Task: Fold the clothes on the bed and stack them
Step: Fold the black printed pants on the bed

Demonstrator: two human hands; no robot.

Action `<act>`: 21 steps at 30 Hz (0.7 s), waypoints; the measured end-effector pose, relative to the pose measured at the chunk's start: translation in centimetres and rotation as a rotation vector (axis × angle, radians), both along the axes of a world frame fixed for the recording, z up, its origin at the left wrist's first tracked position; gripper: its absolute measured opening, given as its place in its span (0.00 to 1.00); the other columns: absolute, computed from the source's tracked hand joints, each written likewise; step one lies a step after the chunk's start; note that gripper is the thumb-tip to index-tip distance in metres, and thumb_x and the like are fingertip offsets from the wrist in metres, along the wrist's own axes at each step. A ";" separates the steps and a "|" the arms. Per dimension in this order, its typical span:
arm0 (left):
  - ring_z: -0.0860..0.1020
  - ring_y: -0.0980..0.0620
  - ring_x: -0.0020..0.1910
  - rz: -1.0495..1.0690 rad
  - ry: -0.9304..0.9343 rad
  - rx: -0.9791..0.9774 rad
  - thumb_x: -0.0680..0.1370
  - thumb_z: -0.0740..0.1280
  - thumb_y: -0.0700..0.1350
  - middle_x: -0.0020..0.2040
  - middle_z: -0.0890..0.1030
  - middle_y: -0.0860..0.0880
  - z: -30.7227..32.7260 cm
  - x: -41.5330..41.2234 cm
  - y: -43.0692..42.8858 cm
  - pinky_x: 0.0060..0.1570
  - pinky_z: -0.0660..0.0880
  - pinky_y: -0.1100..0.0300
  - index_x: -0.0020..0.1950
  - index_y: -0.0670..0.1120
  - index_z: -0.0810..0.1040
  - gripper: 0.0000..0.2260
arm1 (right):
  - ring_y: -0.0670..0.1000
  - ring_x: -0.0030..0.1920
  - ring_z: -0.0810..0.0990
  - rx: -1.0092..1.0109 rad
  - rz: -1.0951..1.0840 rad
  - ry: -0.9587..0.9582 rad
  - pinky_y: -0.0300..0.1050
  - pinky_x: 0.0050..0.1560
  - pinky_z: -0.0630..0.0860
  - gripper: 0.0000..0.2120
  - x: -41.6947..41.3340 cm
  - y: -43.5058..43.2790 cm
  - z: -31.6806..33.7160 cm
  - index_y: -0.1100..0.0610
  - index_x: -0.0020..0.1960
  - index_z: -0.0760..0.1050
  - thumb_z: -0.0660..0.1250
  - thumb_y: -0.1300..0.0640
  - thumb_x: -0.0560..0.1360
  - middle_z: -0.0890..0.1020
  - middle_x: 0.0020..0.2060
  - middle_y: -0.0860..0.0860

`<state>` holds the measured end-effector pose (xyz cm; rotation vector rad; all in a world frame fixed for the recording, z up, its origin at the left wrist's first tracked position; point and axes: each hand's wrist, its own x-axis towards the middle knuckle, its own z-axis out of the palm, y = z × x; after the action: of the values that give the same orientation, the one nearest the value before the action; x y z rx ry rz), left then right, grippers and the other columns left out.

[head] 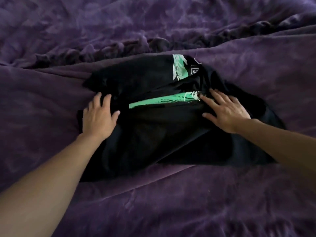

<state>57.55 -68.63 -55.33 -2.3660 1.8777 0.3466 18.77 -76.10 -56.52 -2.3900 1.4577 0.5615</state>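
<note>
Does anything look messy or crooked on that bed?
The black shirt lies bunched and uneven under the left hand and right hand; its green print shows in separate patches.

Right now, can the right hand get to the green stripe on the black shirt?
Probably yes: the right hand lies flat on the black shirt, fingertips touching the green stripe, nothing between.

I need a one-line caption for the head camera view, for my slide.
Both hands, left and right, press flat on a black shirt with green print, lying on a purple blanket.
</note>
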 end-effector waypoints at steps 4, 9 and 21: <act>0.72 0.45 0.63 0.539 0.481 -0.366 0.68 0.70 0.57 0.66 0.70 0.45 1.3 1.4 -4.3 0.63 0.70 0.48 0.70 0.49 0.64 0.33 | 0.59 0.62 0.74 -0.177 -0.219 -0.364 0.55 0.59 0.73 0.28 1.3 -3.8 2.6 0.51 0.62 0.77 0.57 0.33 0.73 0.78 0.60 0.55; 0.76 0.50 0.59 0.708 0.542 -0.261 0.70 0.75 0.45 0.61 0.78 0.48 2.6 1.4 -9.6 0.61 0.72 0.60 0.67 0.49 0.73 0.27 | 0.57 0.64 0.73 -0.067 -0.576 -0.364 0.54 0.63 0.71 0.34 3.4 -10.8 3.7 0.52 0.70 0.68 0.75 0.46 0.68 0.75 0.64 0.54; 0.75 0.41 0.47 -0.119 0.262 -0.388 0.64 0.74 0.31 0.47 0.76 0.42 10.1 2.5 5.1 0.47 0.73 0.49 0.44 0.38 0.80 0.11 | 0.57 0.47 0.76 -0.383 -0.223 -0.571 0.51 0.46 0.68 0.09 -3.1 3.3 9.6 0.59 0.44 0.79 0.61 0.61 0.68 0.79 0.45 0.54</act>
<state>60.10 -63.58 -45.26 -2.5274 2.3864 0.3188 15.64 -72.81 -46.94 -2.3132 1.6157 -0.4611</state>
